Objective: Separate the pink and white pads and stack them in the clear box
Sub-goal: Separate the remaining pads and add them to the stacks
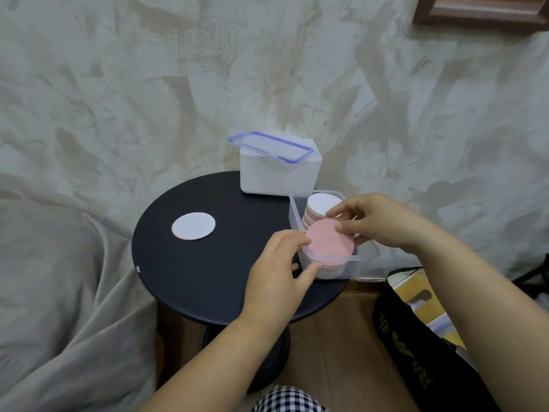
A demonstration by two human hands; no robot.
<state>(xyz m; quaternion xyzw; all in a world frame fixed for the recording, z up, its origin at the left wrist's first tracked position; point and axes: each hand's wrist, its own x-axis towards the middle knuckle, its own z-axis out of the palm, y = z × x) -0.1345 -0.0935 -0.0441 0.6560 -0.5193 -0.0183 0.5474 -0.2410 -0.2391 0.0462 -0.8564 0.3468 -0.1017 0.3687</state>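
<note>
The right hand (371,221) pinches the pink pad (328,243) over the clear box (341,259). The left hand (280,263) rests loose on its corner, I think. Lower the pad flat onto the pile (332,269).

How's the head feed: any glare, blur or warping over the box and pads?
Head view: soft, even light, with only faint shadows on the table. Head view: thin highlights along the clear box rim, yet the pink pad pinched in the right hand reads clearly. Head view: wide-angle bending toward the edges and slight softness overall.
</note>
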